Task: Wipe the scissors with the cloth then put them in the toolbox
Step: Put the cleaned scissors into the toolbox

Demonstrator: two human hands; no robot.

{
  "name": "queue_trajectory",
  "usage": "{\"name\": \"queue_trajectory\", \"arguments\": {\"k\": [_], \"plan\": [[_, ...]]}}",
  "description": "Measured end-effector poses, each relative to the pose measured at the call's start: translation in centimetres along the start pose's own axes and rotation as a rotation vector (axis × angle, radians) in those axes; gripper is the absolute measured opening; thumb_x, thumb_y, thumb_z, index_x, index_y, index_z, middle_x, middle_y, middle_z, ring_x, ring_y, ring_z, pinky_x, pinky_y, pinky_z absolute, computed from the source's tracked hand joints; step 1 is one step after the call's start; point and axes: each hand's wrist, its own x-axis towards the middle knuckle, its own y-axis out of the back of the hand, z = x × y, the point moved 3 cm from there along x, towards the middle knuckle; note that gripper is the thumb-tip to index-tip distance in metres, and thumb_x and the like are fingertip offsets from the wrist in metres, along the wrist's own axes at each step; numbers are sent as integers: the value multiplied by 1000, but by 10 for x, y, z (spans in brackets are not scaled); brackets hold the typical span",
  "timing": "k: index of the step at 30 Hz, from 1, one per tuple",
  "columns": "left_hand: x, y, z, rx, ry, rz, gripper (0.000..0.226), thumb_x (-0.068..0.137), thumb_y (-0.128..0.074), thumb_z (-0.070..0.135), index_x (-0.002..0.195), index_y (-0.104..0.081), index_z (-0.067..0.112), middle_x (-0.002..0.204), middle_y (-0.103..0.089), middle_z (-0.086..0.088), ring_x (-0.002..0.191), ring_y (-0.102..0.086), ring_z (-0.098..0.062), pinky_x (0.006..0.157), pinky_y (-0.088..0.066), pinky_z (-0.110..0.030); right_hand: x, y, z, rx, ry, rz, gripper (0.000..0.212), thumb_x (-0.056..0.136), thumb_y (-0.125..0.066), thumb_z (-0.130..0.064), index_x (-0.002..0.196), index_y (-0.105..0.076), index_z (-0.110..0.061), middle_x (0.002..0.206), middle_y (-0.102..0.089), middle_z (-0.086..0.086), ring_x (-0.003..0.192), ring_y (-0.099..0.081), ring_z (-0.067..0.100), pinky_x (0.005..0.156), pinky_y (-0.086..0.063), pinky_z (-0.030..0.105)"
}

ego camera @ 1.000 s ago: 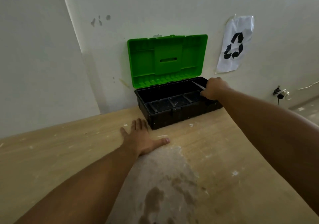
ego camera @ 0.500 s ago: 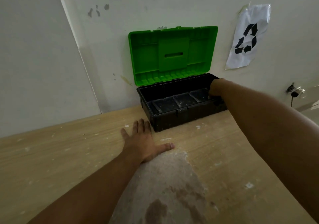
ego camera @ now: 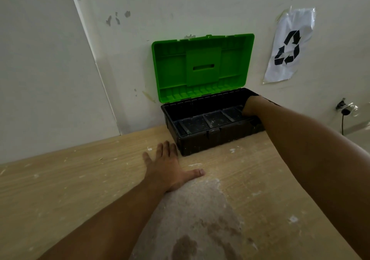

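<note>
A black toolbox (ego camera: 210, 139) stands open against the wall, its green lid (ego camera: 202, 67) leaning back. My right hand (ego camera: 252, 106) reaches down into the right end of the box, over the black compartment tray. Its fingers are hidden behind the rim and no scissors show. My left hand (ego camera: 166, 167) lies flat with fingers spread on the wooden table (ego camera: 70, 179), just in front of the box's left corner. The heel of that hand rests at the top edge of a grey, stained cloth (ego camera: 196, 215) spread on the table.
A recycling sign (ego camera: 289, 47) is taped to the wall right of the lid. A plug and cable (ego camera: 343, 109) hang on the wall at the far right. White flecks dot the tabletop.
My right hand, which held the scissors above the box's right end with a blade showing, has dropped inside the box; the scissors are now out of sight. The left hand stayed put.
</note>
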Motion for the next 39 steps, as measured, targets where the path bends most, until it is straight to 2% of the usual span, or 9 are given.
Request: {"name": "queue_trajectory", "arguments": {"k": [5, 8, 11, 15, 20, 24, 28, 33, 39], "plan": [[7, 18, -10, -222, -19, 163, 120, 62, -24, 101, 153, -27, 24, 161, -30, -4, 147, -28, -25, 116, -15, -64, -46, 4, 11, 523, 78, 430, 36, 85, -52, -47, 85, -72, -16, 95, -69, 16, 86, -58, 31, 75, -50, 39], [28, 50, -21, -586, -39, 250, 111, 61, -66, 84, 147, -36, 20, 149, -45, -4, 131, -47, -23, 108, -41, -48, -89, -22, 20, 607, 17, 511, 67, 80, -48, -75, 123, -65, -26, 140, -53, 11, 130, -42, 32, 104, -38, 50], [41, 74, -35, -586, -186, 156, 116, 50, -78, 78, 140, -41, 16, 142, -48, -2, 126, -47, -17, 100, -44, -34, -118, -57, 22, 760, -38, 362, 104, 76, -53, -83, 156, -23, -23, 166, -4, 8, 153, -3, 26, 120, -13, 46], [46, 76, -69, -487, -294, 76, 98, 50, -67, 89, 125, -52, 28, 126, -57, 6, 114, -55, -10, 96, -46, -32, -124, -69, 22, 890, -10, 301, 112, 77, -60, -75, 160, -5, -23, 167, 5, 4, 153, -1, 21, 118, -14, 39], [80, 120, -66, -838, -151, 608, 26, 99, -55, 41, 109, -59, 17, 107, -63, 1, 106, -61, -27, 76, -41, -15, -122, -66, 18, 1040, -18, 295, 110, 79, -71, -62, 159, -7, -21, 166, -12, 5, 152, -14, 24, 119, -21, 43], [109, 186, -25, -893, -168, 783, 55, 101, -53, 30, 149, -34, 11, 153, -39, -9, 137, -42, -24, 112, -36, -34, -121, -64, 19, 1076, -29, 293, 109, 78, -74, -59, 159, -10, -22, 165, -16, 3, 150, -20, 24, 118, -25, 44], [130, 233, -3, -907, -82, 814, 56, 104, -45, 35, 155, -29, 18, 162, -28, -3, 148, -28, -19, 121, -21, -33, -122, -64, 21, 1062, -11, 286, 109, 78, -73, -61, 159, -10, -24, 165, -17, 3, 150, -22, 25, 119, -27, 46], [119, 234, -2, -768, -77, 963, 26, 102, -51, 27, 124, -62, 19, 130, -56, -7, 116, -57, -23, 96, -42, -25, -123, -66, 29, 1086, 15, 264, 98, 83, -69, -58, 158, -13, -31, 163, -26, 1, 144, -35, 23, 112, -37, 43], [72, 211, 0, -679, -431, 914, 14, 93, -59, 25, 104, -60, 16, 105, -63, 1, 85, -58, -19, 78, -47, -30, -119, -72, 42, 1683, -118, 206, 65, 97, -56, -8, 155, -29, -18, 154, -42, 7, 131, -51, 23, 106, -45, 42]]}}
